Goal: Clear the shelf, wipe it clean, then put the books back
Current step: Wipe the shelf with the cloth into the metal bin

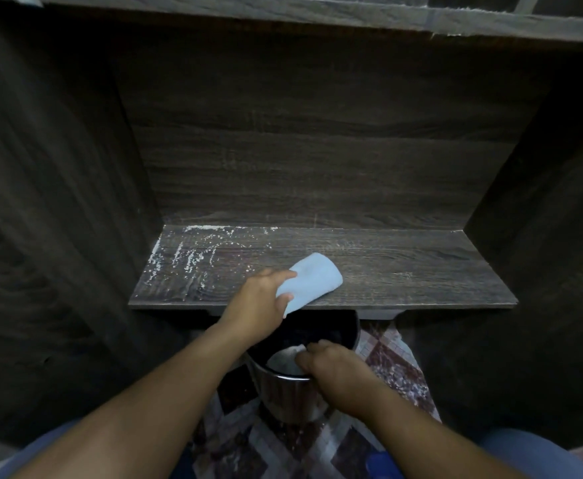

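dark wood-grain panels closed in the bay on both sides and behind, and the shelf board (404,271) ran across the middle of the view with no books on it. white dust specks (186,261) were scattered over the left part of the board and along its back left corner, while the right part looked clean. the left hand (260,304) had its fingers closed around one end of a folded light blue cloth (312,280), which lay flat on the board near its front edge, about midway across. just below the front edge a shiny metal bin (286,397) with a dark inside stood over a patterned tile floor (392,361). the right hand (335,371) gripped the bin's near rim, fingers curled over it, beside something pale inside the bin. blue trouser fabric (532,454) showed at the bottom corners.
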{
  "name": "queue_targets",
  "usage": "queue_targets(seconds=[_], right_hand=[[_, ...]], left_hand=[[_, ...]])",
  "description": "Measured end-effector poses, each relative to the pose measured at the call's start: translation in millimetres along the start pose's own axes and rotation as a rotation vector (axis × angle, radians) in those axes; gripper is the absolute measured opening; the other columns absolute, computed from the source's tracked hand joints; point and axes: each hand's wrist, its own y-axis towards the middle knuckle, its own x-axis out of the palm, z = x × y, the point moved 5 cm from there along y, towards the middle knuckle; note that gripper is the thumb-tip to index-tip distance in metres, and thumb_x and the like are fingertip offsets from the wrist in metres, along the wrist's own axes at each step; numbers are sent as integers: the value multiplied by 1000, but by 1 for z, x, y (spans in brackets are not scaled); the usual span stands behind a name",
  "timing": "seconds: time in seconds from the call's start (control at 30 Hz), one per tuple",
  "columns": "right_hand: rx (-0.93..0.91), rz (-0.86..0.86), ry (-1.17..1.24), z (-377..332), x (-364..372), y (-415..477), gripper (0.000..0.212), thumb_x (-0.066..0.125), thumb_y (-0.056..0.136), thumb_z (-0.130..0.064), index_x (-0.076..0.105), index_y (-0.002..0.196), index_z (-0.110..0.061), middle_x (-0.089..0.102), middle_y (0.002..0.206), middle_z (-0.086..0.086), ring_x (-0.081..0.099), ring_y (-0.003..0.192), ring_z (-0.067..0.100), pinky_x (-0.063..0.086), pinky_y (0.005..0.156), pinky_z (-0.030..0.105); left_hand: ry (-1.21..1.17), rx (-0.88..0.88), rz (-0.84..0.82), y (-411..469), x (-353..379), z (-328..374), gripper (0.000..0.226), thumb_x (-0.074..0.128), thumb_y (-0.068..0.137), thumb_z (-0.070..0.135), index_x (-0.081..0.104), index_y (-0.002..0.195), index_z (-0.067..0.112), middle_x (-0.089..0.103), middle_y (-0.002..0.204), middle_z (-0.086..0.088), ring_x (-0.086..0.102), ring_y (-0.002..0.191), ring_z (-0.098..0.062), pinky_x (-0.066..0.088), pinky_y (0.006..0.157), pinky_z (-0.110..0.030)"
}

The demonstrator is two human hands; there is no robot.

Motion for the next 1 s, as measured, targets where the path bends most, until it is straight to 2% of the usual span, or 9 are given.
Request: queue_targets(seconds=[0.13,0.3,0.43,0.53,0.7,0.83,1.0], right_hand=[[-35,96,36,-7,-1,6,31,71,60,-5,65,89,-15,60,72,3,61,65,25,48,52,26],[-21,84,-1,-16,10,14,33,73,62,-5,62,91,-16,54,69,2,56,61,24,37,50,28],[-38,103,-17,-23,15,18,39,78,58,-7,64,92,-18,54,69,0,55,60,20,42,51,27],[-61,124,-43,-28,16,20,47,84,47,-8,66,88,-19,55,67,-2,55,58,17,44,49,24],[-85,143,-77,-33,18,26,48,89,38,-17,67,79,-25,55,64,-7,54,54,12,40,45,21],[-108,158,-76,-35,23,29,50,90,37,-19,66,80,-28,55,64,-10,53,55,9,40,45,20],[-123,215,-65,-33,24,25,54,89,40,-17,60,85,-26,55,66,-8,54,56,11,42,47,20]], left_hand=[[-26,-77,147,-5,-32,-7,42,60,92,18,57,133,23,56,128,-6,56,112,-27,43,94,-31],[-20,-155,265,-11,-65,-29,41,61,92,17,58,132,21,55,128,-9,54,114,-28,39,96,-29],[37,-192,366,-8,-79,-46,40,61,90,12,59,130,15,57,127,-13,53,114,-32,39,100,-34],[110,-307,459,-9,-80,-62,40,60,88,11,59,128,13,55,124,-17,52,113,-38,42,99,-43],[115,-528,357,-12,-65,-86,42,61,88,18,56,130,15,46,131,-18,47,118,-38,39,104,-43],[147,-540,263,-11,-55,-82,44,61,90,25,52,132,17,44,131,-14,49,117,-36,39,99,-41],[145,-462,189,-8,-39,-63,49,67,87,35,51,131,20,46,130,-9,52,114,-33,42,95,-40]])
